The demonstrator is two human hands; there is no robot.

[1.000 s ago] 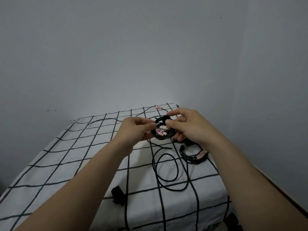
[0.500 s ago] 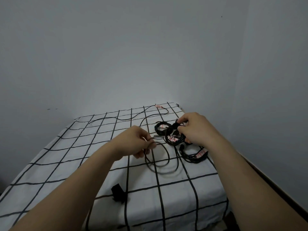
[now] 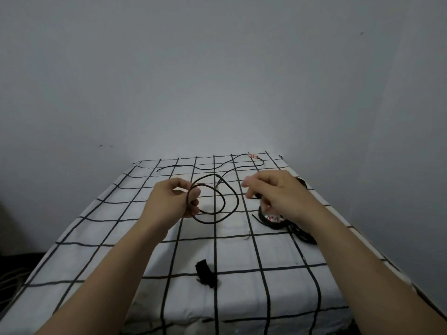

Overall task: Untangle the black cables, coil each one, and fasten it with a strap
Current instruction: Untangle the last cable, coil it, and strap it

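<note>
Clearly we are partway through. Our left hand (image 3: 174, 201) has its fingers curled round the loose black cable (image 3: 237, 199), gripping two wide loops that hang just to the right of it, above the table (image 3: 121, 238) with its checked cloth. This coil is only begun: beyond the left hand the rest of the cable runs away across the far end of the table in a long uncoiled tail (image 3: 198, 166), which curves back past a small red tag (image 3: 252, 155).

Our right hand (image 3: 278, 194) hovers relaxed, fingers loosely curled, and holds nothing that we can see. Directly beneath and just nearer than it lie the finished coils (image 3: 273, 220), tight dark bundles, one with a white label showing. Part of them is hidden under the wrist, so we cannot count them with certainty.

A spare black strap (image 3: 205, 274) lies on the cloth nearer to us than both hands, between our forearms, untouched.

We judge that most of the cables are done. What is left is to gather the long tail into loops at the left hand, then fetch the strap and fasten it round this last coil.
</note>
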